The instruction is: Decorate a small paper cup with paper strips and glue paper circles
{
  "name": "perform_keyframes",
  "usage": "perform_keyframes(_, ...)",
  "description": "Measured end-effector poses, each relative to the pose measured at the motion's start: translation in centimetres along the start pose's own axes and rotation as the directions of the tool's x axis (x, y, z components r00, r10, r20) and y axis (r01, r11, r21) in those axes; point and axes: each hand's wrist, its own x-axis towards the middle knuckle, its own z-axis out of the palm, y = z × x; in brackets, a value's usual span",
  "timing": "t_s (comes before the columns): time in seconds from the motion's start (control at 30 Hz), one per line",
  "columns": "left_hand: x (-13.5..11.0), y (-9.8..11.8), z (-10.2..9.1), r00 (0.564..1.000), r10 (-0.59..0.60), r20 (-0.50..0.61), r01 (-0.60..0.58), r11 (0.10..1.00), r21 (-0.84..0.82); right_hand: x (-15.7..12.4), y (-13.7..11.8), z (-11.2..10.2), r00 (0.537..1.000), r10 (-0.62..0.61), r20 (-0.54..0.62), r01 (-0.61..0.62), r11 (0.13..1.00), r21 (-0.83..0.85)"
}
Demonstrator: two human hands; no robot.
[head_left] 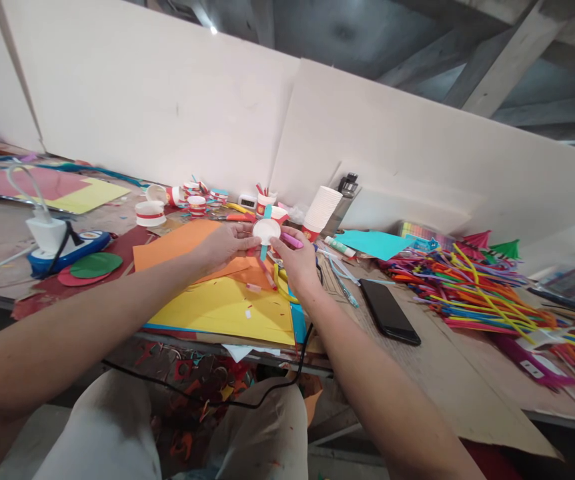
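Observation:
Above the middle of the table, a small paper cup (266, 231) is held between both hands, its round white end facing me. Light-blue strips stick out at its top and bottom, with red pieces behind it. My left hand (223, 244) pinches its left side with thumb and fingers. On the right side, my right hand (298, 265) presses its thumb against the cup. A pink pen-like stick (292, 241) also lies in that hand. Under the hands are orange paper (167, 256) and yellow paper (227, 310), with yellow-handled scissors (282, 288) beside them.
Behind stand a stack of paper cups (321, 210) and several cut red-and-white cups (197, 205). To the right lie a black phone (389, 311) and many pipe cleaners (482, 293). A blue power strip (92, 241) sits left. A black cable (247, 403) crosses my lap.

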Motion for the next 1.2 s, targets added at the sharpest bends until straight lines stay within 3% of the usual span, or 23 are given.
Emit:
perform_keyframes(0.47, 0.3, -0.3, -0.5, 0.999, 0.037, 0.034, -0.038, 0.999, 0.039, 0.0, 0.0, 0.2, 1.0, -0.008, 0.012, 0.008, 1.0, 0.014)
perform_keyframes(0.77, 0.0, 0.3, -0.7, 1.0, -0.02, 0.014, 0.018, 0.993, 0.119, -0.3, -0.7, 0.2, 0.999, 0.046, 0.022, -0.047, 0.996, 0.076)
perform_keyframes(0.97, 0.0, 0.6, -0.7, 1.0, -0.009, 0.021, 0.007, 0.993, 0.121, -0.3, -0.6, 0.2, 0.999, 0.013, 0.05, -0.018, 0.996, 0.09)
perform_keyframes(1.2, 0.4, -0.1, -1.3, 1.0, -0.005, 0.001, 0.005, 0.991, 0.137, -0.3, -0.4, 0.1, 0.998, 0.014, 0.054, -0.017, 0.999, 0.046)
